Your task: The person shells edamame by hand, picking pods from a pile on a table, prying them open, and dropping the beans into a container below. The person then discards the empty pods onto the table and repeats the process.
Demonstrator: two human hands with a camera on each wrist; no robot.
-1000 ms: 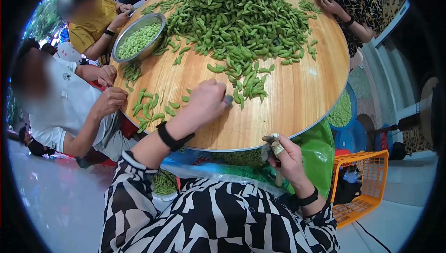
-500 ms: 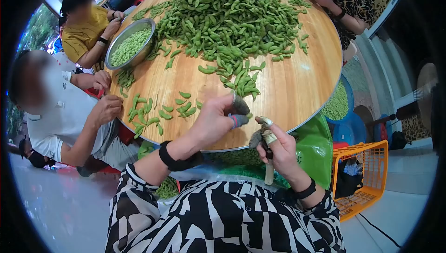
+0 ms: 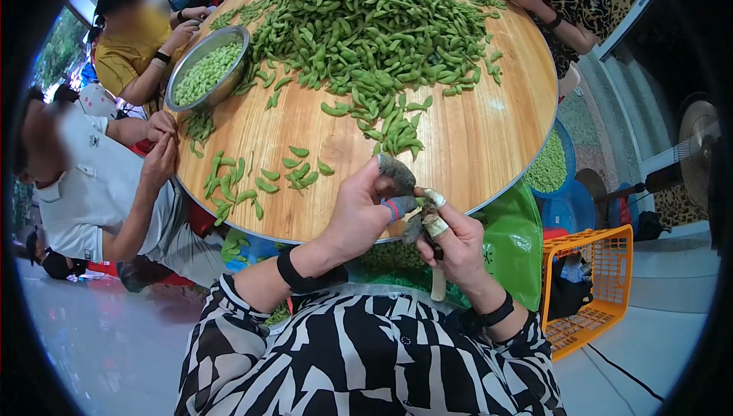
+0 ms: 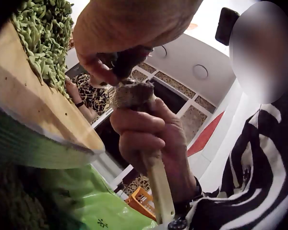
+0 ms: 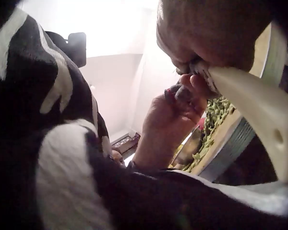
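Note:
Over the table's near edge, my left hand [image 3: 359, 210] meets my right hand [image 3: 458, 252], fingertips close together. Grey covers wrap the left thumb and forefinger, which pinch a green soybean pod, now mostly hidden between the hands. My right hand, with pale tape round its fingers, grips a tool by its cream handle [image 5: 259, 105]. The handle has a hole near its end and points down in the head view; the tool's working end is hidden in the fingers. In the left wrist view the handle [image 4: 159, 187] sticks out below the curled right fingers.
A big heap of soybean pods [image 3: 374, 26] covers the back of the round wooden table [image 3: 489, 141]. Loose pods [image 3: 267, 185] lie left of my hands. A steel bowl [image 3: 229, 80] holds shelled beans. An orange crate [image 3: 626, 278] stands right. Other people sit around.
My left hand has come back from the loose pods toward my body with a pod and met the right hand. The right hand has stayed near the edge, gripping the tool.

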